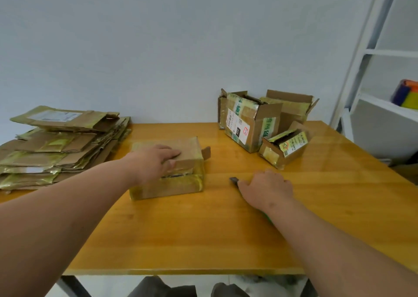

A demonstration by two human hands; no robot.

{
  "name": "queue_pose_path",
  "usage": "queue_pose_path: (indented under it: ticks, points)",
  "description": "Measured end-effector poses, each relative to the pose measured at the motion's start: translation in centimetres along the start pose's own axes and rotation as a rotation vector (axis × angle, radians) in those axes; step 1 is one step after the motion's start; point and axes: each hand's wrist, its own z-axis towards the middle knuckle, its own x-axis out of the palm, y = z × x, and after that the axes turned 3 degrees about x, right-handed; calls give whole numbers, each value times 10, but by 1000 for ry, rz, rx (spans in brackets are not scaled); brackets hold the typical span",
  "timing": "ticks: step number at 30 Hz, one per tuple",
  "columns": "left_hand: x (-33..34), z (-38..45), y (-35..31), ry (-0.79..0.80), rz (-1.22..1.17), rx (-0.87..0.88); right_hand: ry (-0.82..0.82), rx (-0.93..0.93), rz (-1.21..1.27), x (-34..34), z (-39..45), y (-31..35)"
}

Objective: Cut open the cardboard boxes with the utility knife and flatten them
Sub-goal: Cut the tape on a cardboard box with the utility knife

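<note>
Two hands are busy: my left hand (158, 161) lies flat on the box (167, 167) mid-table to keep it still, while my right hand (267, 188) curls over the knife (234, 179) beside it, ready to cut.

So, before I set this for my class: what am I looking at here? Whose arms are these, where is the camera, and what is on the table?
There is no machine: a person works with bare hands, and the one picture comes from a camera on their head, looking forward and down. The left hand rests flat on a taped box on the wooden table. The right hand lies over a utility knife, of which only the dark tip shows; whether the grip has closed on it cannot be told. At far left is a stack of flattened boxes. At far right stand open boxes not yet flattened, and a white shelf is beside the table.
</note>
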Motion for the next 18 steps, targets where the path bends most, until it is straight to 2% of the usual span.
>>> queue_pose_path:
  ticks: [4,9,18]
  points:
    - [7,0,-5,-47,104,-29,27,-114,-92,10,-1,-3]
    - [9,7,-6,-40,210,-43,4,-191,104,14,-2,7]
    - [-5,26,19,-39,-59,16,-210,-400,461,12,-2,37]
